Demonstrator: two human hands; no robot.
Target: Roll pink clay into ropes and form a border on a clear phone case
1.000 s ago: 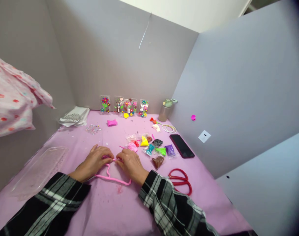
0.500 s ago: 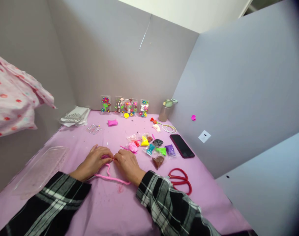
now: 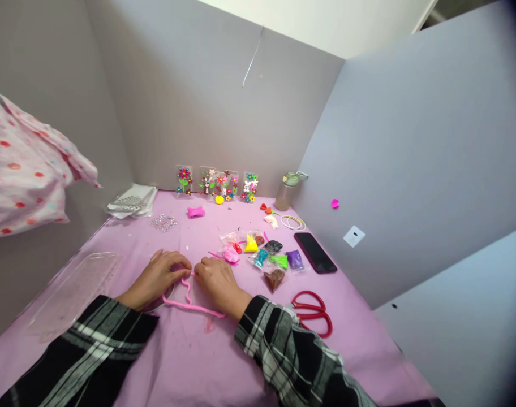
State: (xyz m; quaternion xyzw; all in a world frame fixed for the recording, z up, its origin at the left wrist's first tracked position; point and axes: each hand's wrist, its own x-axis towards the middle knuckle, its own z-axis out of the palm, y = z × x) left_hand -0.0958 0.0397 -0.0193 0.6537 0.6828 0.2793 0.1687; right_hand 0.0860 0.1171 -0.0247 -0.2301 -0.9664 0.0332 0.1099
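A thin pink strand [image 3: 194, 308], which looks like rolled clay, lies bent in a loop on the pink tablecloth, with a wavy piece running up inside it. My left hand [image 3: 158, 278] pinches the strand at its upper left, thumb against fingertips. Close by on the right, my right hand [image 3: 219, 282] is closed on the strand too, fingers curled down and mostly hidden. A small gap with pink showing separates the fingertips. The curved edge of something pale shows under my left hand; I cannot make it out.
Bags of coloured clay [image 3: 260, 258] lie beyond my right hand. Red-handled scissors [image 3: 313, 314] and a phone [image 3: 315, 252] are at right. A clear plastic tray [image 3: 73, 291] lies at left. Decorated cards [image 3: 219, 185] and a bottle [image 3: 286, 195] stand at the back wall.
My hands have drawn slightly apart at the fingertips, my left hand shifting a little left. The view has moved slightly; the other objects stay in place.
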